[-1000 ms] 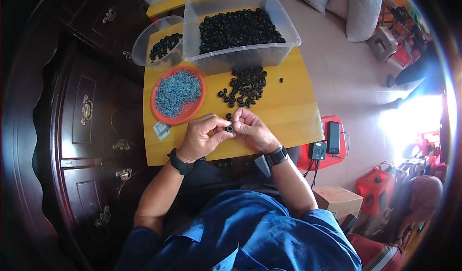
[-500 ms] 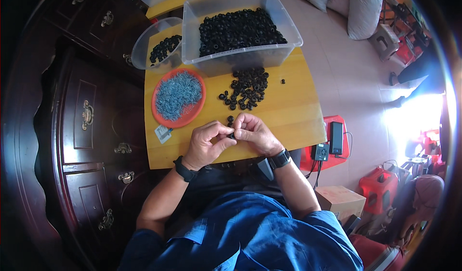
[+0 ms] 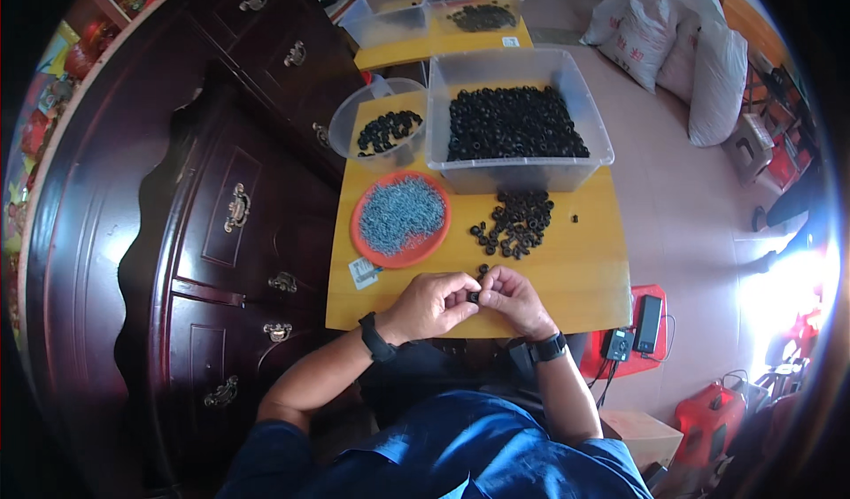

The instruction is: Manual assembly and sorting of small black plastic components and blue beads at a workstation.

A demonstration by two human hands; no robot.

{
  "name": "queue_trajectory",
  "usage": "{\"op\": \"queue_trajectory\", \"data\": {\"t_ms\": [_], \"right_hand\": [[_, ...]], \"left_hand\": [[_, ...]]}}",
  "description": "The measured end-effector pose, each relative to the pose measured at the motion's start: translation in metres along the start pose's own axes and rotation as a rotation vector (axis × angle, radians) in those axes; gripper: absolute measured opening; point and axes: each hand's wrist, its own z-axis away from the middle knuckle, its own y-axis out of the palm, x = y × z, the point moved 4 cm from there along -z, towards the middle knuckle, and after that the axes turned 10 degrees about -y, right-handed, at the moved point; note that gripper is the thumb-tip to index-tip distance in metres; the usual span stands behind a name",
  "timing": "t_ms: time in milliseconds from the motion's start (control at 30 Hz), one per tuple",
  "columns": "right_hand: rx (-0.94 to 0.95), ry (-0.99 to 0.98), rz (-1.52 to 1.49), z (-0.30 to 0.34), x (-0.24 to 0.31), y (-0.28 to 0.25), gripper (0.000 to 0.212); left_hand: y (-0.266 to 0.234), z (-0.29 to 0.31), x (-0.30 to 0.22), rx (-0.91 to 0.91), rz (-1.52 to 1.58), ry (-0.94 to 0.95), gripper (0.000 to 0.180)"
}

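Note:
Over the near edge of the yellow table (image 3: 584, 278), my left hand (image 3: 432, 306) and my right hand (image 3: 518, 302) meet fingertip to fingertip. Both pinch one small black ring-shaped part (image 3: 474, 297), mostly covered by the fingers. A loose black part (image 3: 482, 270) lies just beyond the right fingers. Farther on is a loose pile of similar black parts (image 3: 518, 224). Left of the pile, an orange-red plate (image 3: 414, 255) holds a heap of thin blue-grey metal pieces (image 3: 403, 211), too small to name surely.
A large clear bin (image 3: 518, 178) full of black parts stands behind the pile; a round clear tub (image 3: 341, 127) with more is to its left. Dark wooden cabinets (image 3: 212, 304) line the left side. Right of the table, a red stool (image 3: 633, 357) carries black devices; white sacks (image 3: 651, 34) stand beyond.
The view has tilted up and swung left, so the scene sits lower and farther right. My hands stay together, still pinching the black part.

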Motion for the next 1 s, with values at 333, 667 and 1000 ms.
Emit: {"op": "queue_trajectory", "data": {"t_ms": [333, 667, 1000], "right_hand": [[-0.118, -0.109, -0.083, -0.004, 0.002, -0.006, 0.010], [-0.275, -0.174, -0.435, 0.015, 0.024, -0.043, 0.007], [-0.315, -0.106, -0.164, 0.010, 0.028, -0.029, 0.009]], "left_hand": [[-0.159, -0.061, -0.002, -0.538, -0.096, -0.058, 0.036], [0.001, -0.035, 0.026, -0.185, -0.302, -0.050, 0.022], [0.032, -0.045, 0.029, -0.274, -0.444, -0.044, 0.019]]}}
